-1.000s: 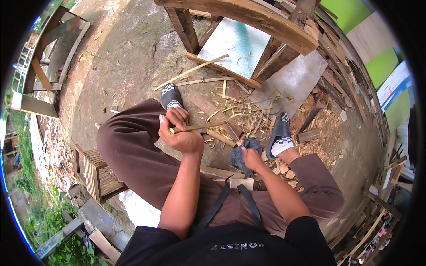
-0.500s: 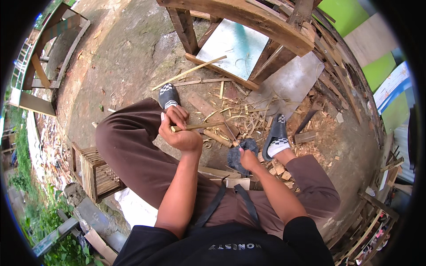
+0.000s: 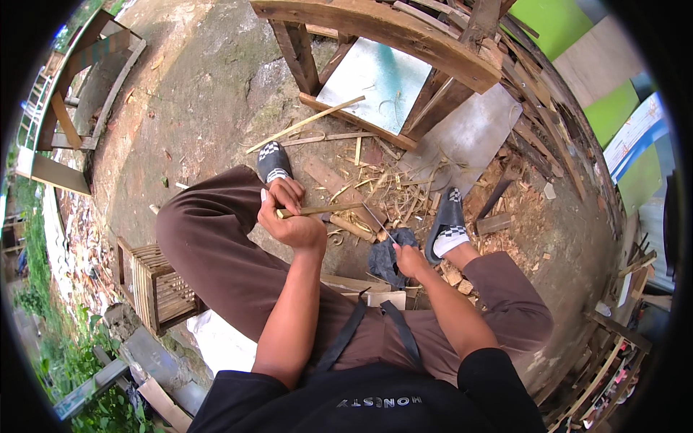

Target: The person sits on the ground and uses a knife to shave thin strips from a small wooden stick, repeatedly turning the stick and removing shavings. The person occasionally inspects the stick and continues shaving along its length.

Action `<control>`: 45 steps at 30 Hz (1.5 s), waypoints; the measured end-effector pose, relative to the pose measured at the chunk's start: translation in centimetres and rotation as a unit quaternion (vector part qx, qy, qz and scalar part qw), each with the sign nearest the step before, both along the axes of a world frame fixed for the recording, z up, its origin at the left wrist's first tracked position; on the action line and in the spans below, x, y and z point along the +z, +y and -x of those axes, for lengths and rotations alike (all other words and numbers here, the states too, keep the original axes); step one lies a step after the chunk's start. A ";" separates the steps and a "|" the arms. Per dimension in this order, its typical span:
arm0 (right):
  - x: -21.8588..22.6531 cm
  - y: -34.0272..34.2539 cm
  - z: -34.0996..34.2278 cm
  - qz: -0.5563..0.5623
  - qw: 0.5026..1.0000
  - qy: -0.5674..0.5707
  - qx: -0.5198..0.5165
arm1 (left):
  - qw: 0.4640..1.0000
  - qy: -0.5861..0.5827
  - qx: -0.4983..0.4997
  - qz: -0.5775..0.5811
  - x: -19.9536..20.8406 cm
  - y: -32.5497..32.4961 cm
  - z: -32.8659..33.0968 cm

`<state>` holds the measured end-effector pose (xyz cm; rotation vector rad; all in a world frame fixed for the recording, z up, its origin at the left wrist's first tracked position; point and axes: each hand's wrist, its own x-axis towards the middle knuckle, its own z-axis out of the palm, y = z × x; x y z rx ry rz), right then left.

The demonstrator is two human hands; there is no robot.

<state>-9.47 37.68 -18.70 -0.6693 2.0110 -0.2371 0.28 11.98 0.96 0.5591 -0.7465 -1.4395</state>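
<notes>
My left hand [image 3: 294, 222] is closed around one end of a thin bamboo strip [image 3: 328, 209], which points to the right over the ground. In my right hand [image 3: 410, 260] is a knife [image 3: 378, 223], its narrow blade slanting up and left. The blade's tip meets the strip's far end, or passes just over it. My right fingers hide the knife's handle. Beneath the right hand lies a crumpled dark cloth or bag [image 3: 387, 261]. Curled shavings [image 3: 404, 189] and a short bamboo piece [image 3: 352, 227] lie on the ground between my feet.
A wooden bench frame [image 3: 390, 32] stands ahead, beside a pale sheet [image 3: 375, 83]. A long strip [image 3: 307, 124] lies before it. A slatted wooden crate [image 3: 160, 285] is by my left knee. Scrap wood [image 3: 541, 130] is piled at the right. Wood chips [image 3: 456, 278] lie near my right foot.
My right hand and the knife have shifted very slightly right and down. The bamboo strip and my left hand are nearly where they were. The whole view has tilted a little.
</notes>
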 end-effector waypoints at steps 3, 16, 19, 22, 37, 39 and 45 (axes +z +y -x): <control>0.7 -0.6 0.2 0.045 0.999 0.027 0.006 | 1.000 -0.025 0.008 0.014 -0.2 0.0 -0.2; 4.6 -1.3 0.9 0.086 0.994 0.066 -0.019 | 0.999 -0.036 -0.001 0.007 -0.2 -0.1 -0.9; 4.4 -1.4 -0.7 0.213 0.971 0.077 -0.071 | 0.999 -0.040 -0.004 0.004 -0.1 0.0 -1.0; 1.9 -0.5 -0.7 -0.024 0.998 0.051 0.023 | 0.999 -0.047 -0.008 0.010 0.4 0.0 -0.6; 13.7 -1.3 4.6 0.099 0.964 -0.195 -0.150 | 0.992 -0.053 -0.110 0.041 0.1 -0.8 -2.8; 15.6 -0.3 3.6 0.088 0.980 -0.133 -0.121 | 0.993 -0.022 -0.118 0.016 0.4 -1.0 -3.2; 13.5 2.2 0.7 0.118 0.991 -0.025 -0.057 | 0.987 -0.009 -0.163 -0.005 0.8 -1.2 -4.3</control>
